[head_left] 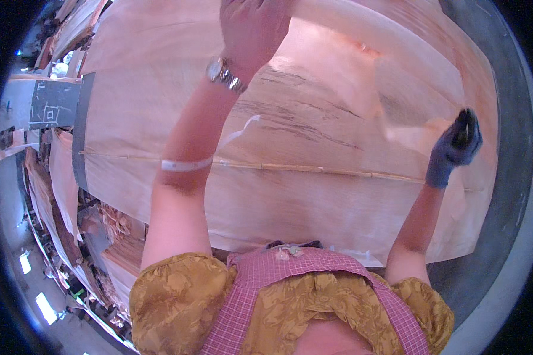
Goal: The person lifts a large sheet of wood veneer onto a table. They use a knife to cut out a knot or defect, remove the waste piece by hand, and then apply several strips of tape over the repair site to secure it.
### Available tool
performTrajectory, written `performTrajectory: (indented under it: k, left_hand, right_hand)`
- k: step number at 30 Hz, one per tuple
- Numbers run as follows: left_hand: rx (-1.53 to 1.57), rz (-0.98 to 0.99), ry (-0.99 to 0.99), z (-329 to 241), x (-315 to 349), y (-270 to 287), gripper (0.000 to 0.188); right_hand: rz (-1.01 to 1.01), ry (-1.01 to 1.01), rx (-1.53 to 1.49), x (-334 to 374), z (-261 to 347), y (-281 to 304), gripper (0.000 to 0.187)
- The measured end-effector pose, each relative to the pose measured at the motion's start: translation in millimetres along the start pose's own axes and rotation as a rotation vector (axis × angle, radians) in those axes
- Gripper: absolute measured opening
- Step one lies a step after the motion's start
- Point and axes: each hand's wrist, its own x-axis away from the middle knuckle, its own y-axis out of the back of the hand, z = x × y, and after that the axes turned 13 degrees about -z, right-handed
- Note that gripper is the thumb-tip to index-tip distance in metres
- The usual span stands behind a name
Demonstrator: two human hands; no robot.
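Large pinkish-tan sheets of thin wood veneer [266, 204] cover the work surface ahead of me. My left hand [254, 35], bare and with a wristwatch above it, reaches to the top edge beside a raised, curling sheet [349, 21]; its fingers are cut off by the picture. A blue-grey glove covers my right hand [450, 157], which is closed around a small black object [465, 129] of unclear kind, above the sheets' right side. A thin light stick [314, 169] lies across the veneer. One white strip [186, 165] crosses my left forearm, with a loose tail.
A dark grey table edge [512, 160] curves along the right. Stacked veneer sheets [62, 183] and scraps [115, 219] stand at the left, below a grey surface with chalk-like marks [53, 106]. Dark streaks [302, 106] mark the middle of the veneer.
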Motion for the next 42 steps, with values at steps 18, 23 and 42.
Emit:
performTrajectory:
  k: [18,23,42]
  left_hand:
    - [0.065,0.715,0.139,-56.1,239.2,54.9,0.044]
    - [0.098,0.710,0.166,-56.7,238.6,59.0,0.049]
    - [-0.007,0.777,0.514,-51.3,256.7,61.8,0.069]
  right_hand:
    - [1.075,0.015,-0.006,102.4,107.4,35.9,0.038]
    - [1.264,0.007,-0.059,121.9,133.8,17.6,0.039]
    - [1.288,-0.284,-0.619,95.3,161.8,-12.9,0.025]
